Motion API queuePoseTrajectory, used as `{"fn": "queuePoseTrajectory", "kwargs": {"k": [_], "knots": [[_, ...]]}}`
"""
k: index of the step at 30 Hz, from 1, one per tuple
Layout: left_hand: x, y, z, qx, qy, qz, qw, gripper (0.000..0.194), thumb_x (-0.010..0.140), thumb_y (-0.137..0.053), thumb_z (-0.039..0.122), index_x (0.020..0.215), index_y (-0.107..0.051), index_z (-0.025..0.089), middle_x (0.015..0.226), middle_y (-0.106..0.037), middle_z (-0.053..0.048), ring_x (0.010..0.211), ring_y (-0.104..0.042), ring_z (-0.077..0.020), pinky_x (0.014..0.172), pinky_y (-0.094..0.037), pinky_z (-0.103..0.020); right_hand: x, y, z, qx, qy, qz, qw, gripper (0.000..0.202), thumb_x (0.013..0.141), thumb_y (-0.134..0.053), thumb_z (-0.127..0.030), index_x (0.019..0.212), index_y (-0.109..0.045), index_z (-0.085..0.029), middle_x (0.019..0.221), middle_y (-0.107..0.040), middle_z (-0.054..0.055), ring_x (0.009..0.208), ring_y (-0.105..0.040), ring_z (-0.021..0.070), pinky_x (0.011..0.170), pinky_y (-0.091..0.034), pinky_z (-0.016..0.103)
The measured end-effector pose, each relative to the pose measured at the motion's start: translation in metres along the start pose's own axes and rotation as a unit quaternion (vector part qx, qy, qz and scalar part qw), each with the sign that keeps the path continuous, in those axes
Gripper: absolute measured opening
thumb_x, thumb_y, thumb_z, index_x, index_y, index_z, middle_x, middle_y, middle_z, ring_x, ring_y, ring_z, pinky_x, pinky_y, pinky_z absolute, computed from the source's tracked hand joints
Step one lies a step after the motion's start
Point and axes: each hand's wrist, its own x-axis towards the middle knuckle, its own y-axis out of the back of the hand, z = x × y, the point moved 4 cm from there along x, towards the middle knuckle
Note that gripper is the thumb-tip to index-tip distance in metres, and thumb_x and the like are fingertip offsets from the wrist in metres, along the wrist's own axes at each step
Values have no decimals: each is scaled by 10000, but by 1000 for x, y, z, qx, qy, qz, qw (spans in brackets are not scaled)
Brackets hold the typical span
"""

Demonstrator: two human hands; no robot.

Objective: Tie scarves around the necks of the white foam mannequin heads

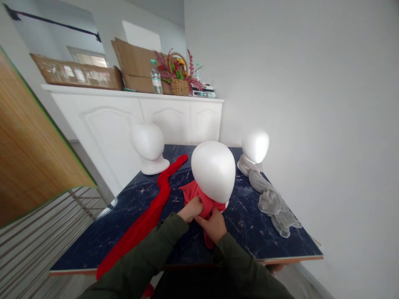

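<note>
A white mannequin head stands near the middle of the dark blue marbled table. Around its neck lies a coral-red scarf, one end hanging down in front. My left hand is closed on the scarf at the front of the neck. Just to the right and slightly lower, my right hand pinches the same scarf, its thumb close to my left hand. The fingertips are partly hidden in the cloth folds.
A bright red scarf stretches along the left side, beside a bare white mannequin head. Back right, another mannequin head wears a grey scarf. Behind stands a white cabinet with boxes, bottles and a flower basket. A metal rack is at left.
</note>
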Motion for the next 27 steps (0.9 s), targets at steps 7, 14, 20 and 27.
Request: {"fn": "queuePoseTrajectory", "kwargs": {"k": [7, 14, 20, 27], "knots": [[7, -2, -1, -79, 39, -86, 992, 258, 638, -641, 189, 890, -638, 132, 763, -678, -91, 784, -624, -233, 690, -502, -336, 12, 20, -9, -324, 28, 0, 946, 231, 787, -467, -275, 728, -635, -127, 736, -677, 133, 677, -622, 229, 577, -368, 285], [4, 19, -10, -100, 104, -128, 981, 121, 620, -622, 207, 650, -529, 135, 505, -491, 27, 403, -411, -52, 426, -338, -189, 5, 26, -8, -382, 58, -13, 922, 253, 805, -415, -248, 715, -631, -152, 714, -668, 91, 647, -605, 186, 575, -354, 265], [3, 27, -6, 2, 151, -170, 974, 125, 589, -636, 207, 589, -526, 145, 406, -350, 85, 360, -204, -30, 377, -116, -200, -3, 43, 1, -332, 108, 84, 933, 155, 692, -546, -283, 727, -652, -176, 882, -611, 99, 894, -550, 256, 797, -398, 358], [-7, 26, 0, 124, 173, -227, 950, 292, 650, -651, 394, 511, -562, 153, 342, -309, 67, 344, -203, -59, 385, -125, -229, 11, 57, 17, -204, 136, 59, 968, 388, 708, -456, -145, 1082, -559, -160, 1130, -556, 110, 1077, -500, 219, 884, -391, 314]]}}
